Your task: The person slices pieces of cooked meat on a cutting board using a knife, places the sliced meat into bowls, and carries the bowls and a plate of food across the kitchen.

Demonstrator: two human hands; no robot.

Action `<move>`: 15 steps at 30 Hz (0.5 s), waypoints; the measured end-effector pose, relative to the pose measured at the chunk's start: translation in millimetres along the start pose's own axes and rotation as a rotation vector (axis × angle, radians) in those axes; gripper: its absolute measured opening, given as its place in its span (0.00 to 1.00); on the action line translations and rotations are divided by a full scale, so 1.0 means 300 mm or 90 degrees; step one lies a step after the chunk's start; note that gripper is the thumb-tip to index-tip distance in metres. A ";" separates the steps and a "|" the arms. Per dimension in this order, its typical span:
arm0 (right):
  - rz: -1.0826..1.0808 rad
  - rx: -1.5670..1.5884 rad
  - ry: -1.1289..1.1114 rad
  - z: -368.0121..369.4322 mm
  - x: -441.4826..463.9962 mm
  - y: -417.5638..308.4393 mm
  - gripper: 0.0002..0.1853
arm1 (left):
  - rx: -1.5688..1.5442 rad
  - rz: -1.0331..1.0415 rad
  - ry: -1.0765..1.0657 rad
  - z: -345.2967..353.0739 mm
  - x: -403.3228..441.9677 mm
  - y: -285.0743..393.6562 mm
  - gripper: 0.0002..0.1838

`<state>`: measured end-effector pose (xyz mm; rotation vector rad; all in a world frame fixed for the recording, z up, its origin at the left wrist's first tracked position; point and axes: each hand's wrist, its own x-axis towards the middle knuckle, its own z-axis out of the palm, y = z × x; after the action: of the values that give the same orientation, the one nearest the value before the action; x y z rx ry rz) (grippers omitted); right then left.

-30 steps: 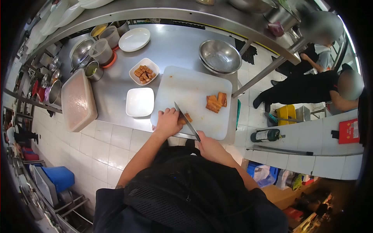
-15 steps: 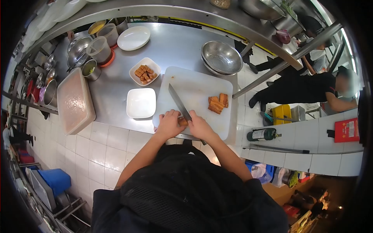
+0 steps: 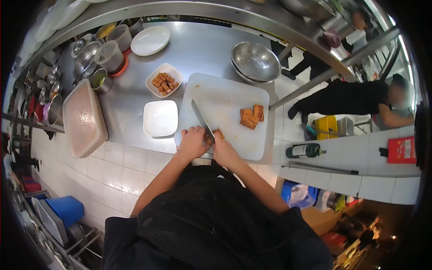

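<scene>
My right grip (image 3: 224,154) is wrapped round the knife (image 3: 202,118), which aims at eleven o'clock; the brown piece (image 3: 218,134) lies nearest that grip, near twelve. My left grip (image 3: 193,143), at ten, curls; its hold I cannot tell.

Your knife (image 3: 201,117) has a long grey blade and lies aslant over the pale board (image 3: 225,96), its tip pointing away from you and to the left, its handle mostly hidden in your right hand (image 3: 225,154). Beside the blade, on its right, you have a small browned piece of meat (image 3: 218,134); a bit more brown shows on the left, by the fingertips of your left hand (image 3: 193,143). Larger golden-brown chunks (image 3: 251,117) sit together toward the board's right edge.
</scene>
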<state>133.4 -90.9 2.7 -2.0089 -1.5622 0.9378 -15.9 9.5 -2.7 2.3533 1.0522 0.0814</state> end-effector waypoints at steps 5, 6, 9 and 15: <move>-0.004 0.003 -0.036 -0.244 -0.102 -0.099 0.15 | -0.060 -0.002 0.094 0.011 0.003 0.023 0.24; 0.025 -0.042 -0.070 -0.295 -0.149 -0.113 0.15 | -0.066 -0.006 0.096 0.013 0.013 0.033 0.24; 0.070 -0.127 -0.134 -0.322 -0.213 -0.108 0.16 | -0.022 0.020 0.091 0.028 0.052 0.063 0.26; 0.029 -0.085 -0.057 -0.074 -0.072 0.087 0.15 | 0.015 0.000 0.045 0.059 0.059 0.086 0.24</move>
<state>164.0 -117.2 5.3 -2.1291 -1.6732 0.9775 18.6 -0.1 -7.3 2.3869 1.0925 0.1533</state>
